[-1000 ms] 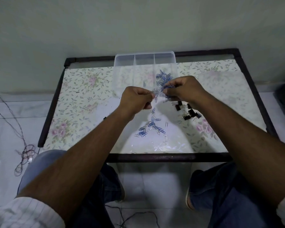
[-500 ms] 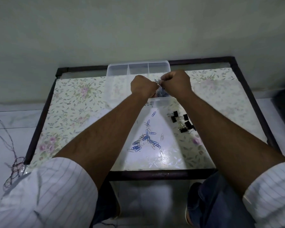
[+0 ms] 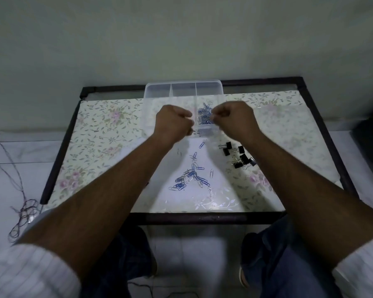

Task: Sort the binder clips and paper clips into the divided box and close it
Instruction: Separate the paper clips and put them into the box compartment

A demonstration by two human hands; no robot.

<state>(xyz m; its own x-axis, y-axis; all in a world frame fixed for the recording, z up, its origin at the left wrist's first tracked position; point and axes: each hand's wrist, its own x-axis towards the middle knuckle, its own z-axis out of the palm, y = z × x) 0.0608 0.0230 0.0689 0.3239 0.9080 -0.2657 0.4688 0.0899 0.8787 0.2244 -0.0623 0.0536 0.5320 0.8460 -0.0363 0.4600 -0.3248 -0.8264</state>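
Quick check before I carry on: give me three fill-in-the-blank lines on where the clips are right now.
1. The paper clips in the divided box lie in its ____ compartment.
2. The binder clips lying on the table are ____ in colour.
3. The loose paper clips on the table lie to the ____ of the binder clips.

Missing words: right; black; left

A clear plastic divided box (image 3: 157, 93), thin wire paper clips (image 3: 191, 178) and glossy floral sheeting over the dark-framed counter (image 3: 99, 134).
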